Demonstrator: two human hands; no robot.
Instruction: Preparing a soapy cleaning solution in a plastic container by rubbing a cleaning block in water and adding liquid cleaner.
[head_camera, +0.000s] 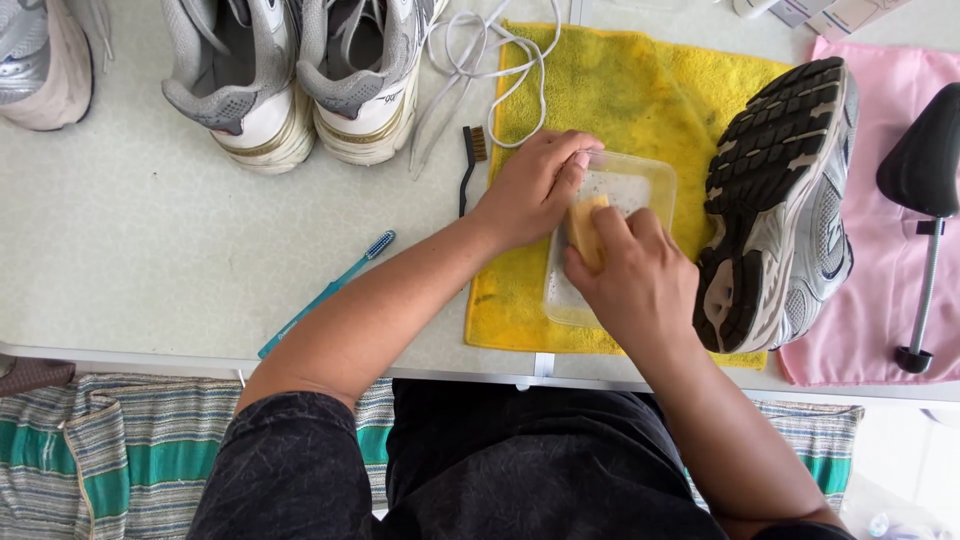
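My right hand (640, 280) grips a small yellow sponge (583, 228) and holds it over a clear plastic tub (640, 185) of soapy water. My left hand (535, 185) rests on the tub's left rim, fingers curled over the edge. The tub sits on a stained yellow towel (640, 90). A grey and silver sneaker (785, 205) lies on its side just right of the tub, sole facing left, partly on the towel.
A pair of grey sneakers (300, 80) and a third one (40, 60) stand at the back left. White laces (490, 55), a small black wire brush (470, 165) and a blue toothbrush (330, 290) lie on the table. A black shoe tree (925, 200) rests on a pink cloth (890, 300).
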